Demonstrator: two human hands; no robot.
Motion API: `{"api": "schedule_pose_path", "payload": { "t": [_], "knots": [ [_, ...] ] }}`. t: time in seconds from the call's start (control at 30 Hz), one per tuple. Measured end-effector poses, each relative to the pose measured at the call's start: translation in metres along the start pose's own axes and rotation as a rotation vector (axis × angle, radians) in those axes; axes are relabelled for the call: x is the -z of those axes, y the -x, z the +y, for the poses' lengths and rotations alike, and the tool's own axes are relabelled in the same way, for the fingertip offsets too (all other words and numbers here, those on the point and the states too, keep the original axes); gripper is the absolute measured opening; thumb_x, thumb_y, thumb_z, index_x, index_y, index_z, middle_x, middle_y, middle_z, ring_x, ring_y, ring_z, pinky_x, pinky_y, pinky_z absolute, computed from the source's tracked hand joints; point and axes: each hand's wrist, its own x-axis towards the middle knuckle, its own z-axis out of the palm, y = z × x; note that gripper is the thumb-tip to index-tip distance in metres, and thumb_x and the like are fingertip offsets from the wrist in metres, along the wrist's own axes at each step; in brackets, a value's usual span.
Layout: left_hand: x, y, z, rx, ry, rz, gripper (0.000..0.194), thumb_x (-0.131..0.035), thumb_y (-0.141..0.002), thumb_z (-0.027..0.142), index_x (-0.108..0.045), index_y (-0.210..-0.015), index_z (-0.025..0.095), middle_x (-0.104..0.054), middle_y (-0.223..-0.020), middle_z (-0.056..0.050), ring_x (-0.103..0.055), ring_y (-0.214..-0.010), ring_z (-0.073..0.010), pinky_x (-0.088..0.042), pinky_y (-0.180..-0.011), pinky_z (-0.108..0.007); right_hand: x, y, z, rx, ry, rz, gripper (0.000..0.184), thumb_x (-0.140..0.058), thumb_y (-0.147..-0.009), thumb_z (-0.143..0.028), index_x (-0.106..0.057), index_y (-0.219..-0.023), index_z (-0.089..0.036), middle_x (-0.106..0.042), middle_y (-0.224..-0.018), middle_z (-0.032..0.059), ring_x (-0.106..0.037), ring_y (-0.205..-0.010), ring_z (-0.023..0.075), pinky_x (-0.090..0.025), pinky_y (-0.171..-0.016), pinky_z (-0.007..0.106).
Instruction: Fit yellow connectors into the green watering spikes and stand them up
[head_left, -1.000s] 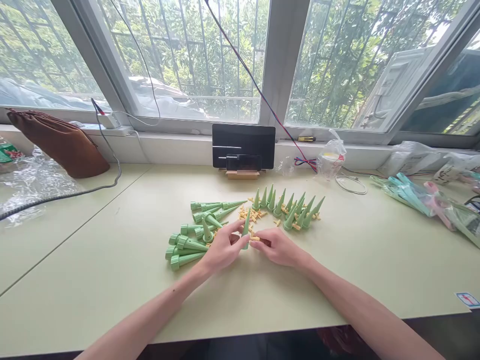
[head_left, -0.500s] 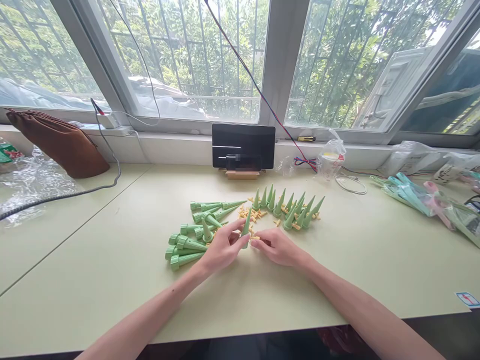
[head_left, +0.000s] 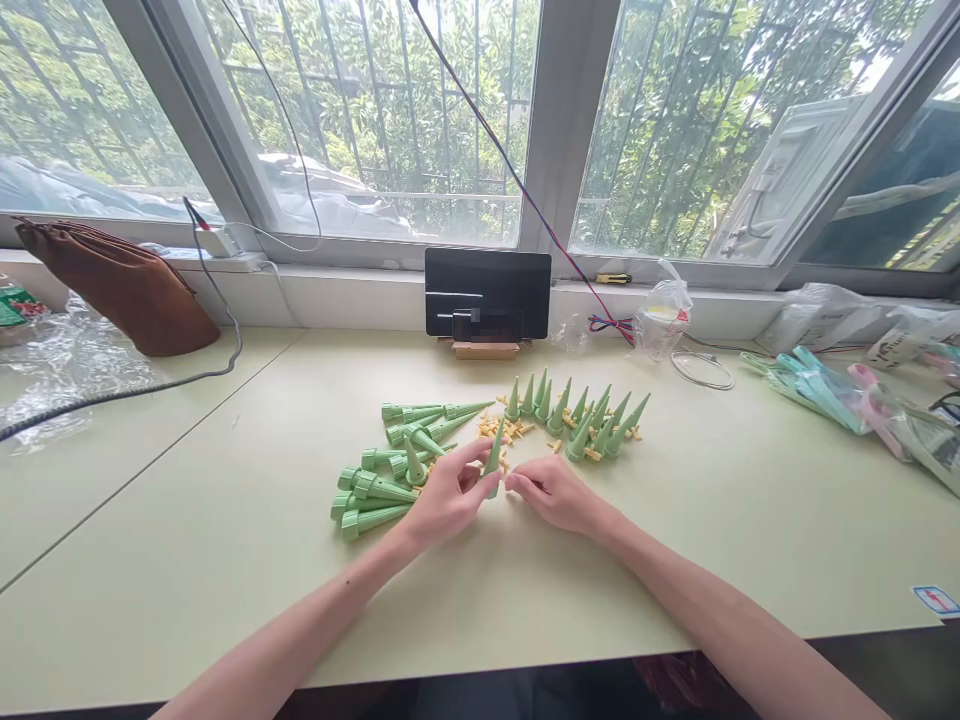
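My left hand (head_left: 448,496) is closed round a green cone-shaped spike (head_left: 493,455), holding it upright with its tip up. My right hand (head_left: 553,494) sits just right of it, fingertips pinched at the spike's base; a small yellow piece was between them a moment ago but is hidden now. Left of my hands lies a heap of green spikes (head_left: 390,465) on their sides. Behind my hands several green spikes (head_left: 577,412) stand upright, with small yellow pieces (head_left: 504,430) scattered among them on the pale green table (head_left: 225,520).
A black tablet (head_left: 487,293) leans on a stand under the window. A brown pouch (head_left: 124,288) and crinkled plastic lie at far left, with a grey cable (head_left: 150,385). A clear bag (head_left: 663,315), a white cord (head_left: 701,368) and pastel packets (head_left: 840,395) lie right.
My right fingertips have closed in against the base of the spike, and the yellow piece seen between them earlier no longer shows. The left hand has barely moved.
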Motion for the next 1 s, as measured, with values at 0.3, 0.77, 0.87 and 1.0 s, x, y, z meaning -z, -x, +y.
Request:
{"api": "schedule_pose_path", "payload": {
  "t": [0.3,0.77,0.87,1.0],
  "knots": [
    [-0.0023,-0.0012,-0.004,0.018,0.047,0.029,0.04,-0.061,-0.088,0.039,-0.061,-0.123,0.02,-0.062,-0.093,-0.004,-0.048,-0.053,-0.0068,-0.04,-0.049,-0.022,0.0014,0.0,-0.0019,0.008,-0.057,0.032,0.039,-0.049,-0.097,-0.035,-0.041,-0.062,-0.018,-0.038,-0.055,-0.0061,-0.033,-0.052,0.0089,-0.028,-0.053,0.022],
    [-0.003,-0.0012,-0.0045,0.058,0.044,0.051,0.038,-0.061,-0.088,0.04,-0.06,-0.118,0.018,-0.061,-0.096,-0.004,-0.044,-0.051,-0.0049,-0.035,-0.049,-0.022,-0.0002,0.0003,0.0004,0.0,-0.027,0.01,0.044,-0.041,-0.1,-0.036,-0.027,-0.061,-0.019,-0.024,-0.056,-0.006,-0.022,-0.052,0.0091,-0.019,-0.051,0.025],
    [-0.0032,-0.0016,-0.0047,0.05,0.054,0.05,0.038,-0.061,-0.088,0.04,-0.06,-0.12,0.019,-0.062,-0.096,-0.004,-0.045,-0.052,-0.0053,-0.034,-0.048,-0.022,0.0009,0.0011,-0.0029,-0.013,-0.025,0.026,0.038,-0.045,-0.098,-0.034,-0.035,-0.065,-0.019,-0.03,-0.058,-0.0062,-0.027,-0.053,0.0093,-0.022,-0.052,0.024],
    [-0.0033,-0.0021,-0.0046,0.038,0.058,0.052,0.04,-0.062,-0.087,0.041,-0.061,-0.121,0.019,-0.063,-0.094,-0.005,-0.047,-0.05,-0.0058,-0.032,-0.044,-0.02,0.0006,0.0013,-0.0037,0.006,-0.022,0.035,0.034,-0.052,-0.094,-0.029,-0.034,-0.066,-0.02,-0.031,-0.059,-0.0064,-0.028,-0.055,0.0096,-0.025,-0.054,0.024]
  ]
}}
